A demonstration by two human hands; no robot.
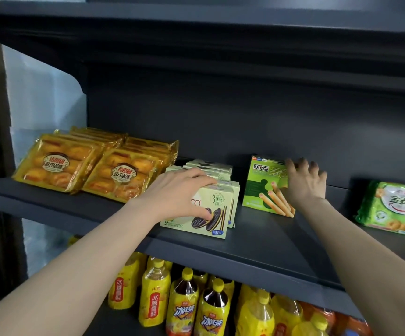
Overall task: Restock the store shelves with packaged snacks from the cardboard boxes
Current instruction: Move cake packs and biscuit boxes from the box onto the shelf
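Presently, the pale green cardboard biscuit box (211,209) is gripped by the left hand (179,192); judged light, stiff, best held by its edges. The bright green cardboard wafer-stick box (264,187) is touched by the spread right hand (304,183).

A dark grey metal shelf (264,241) carried, from left to right, two rows of yellow cake packs (87,166), pale green cookie boxes (217,204) standing in rows, an upright bright green biscuit-stick box (263,187), and, well apart at the right edge, a green cracker bag (393,208). A lower shelf (123,321) held yellow-labelled drink bottles (184,304).
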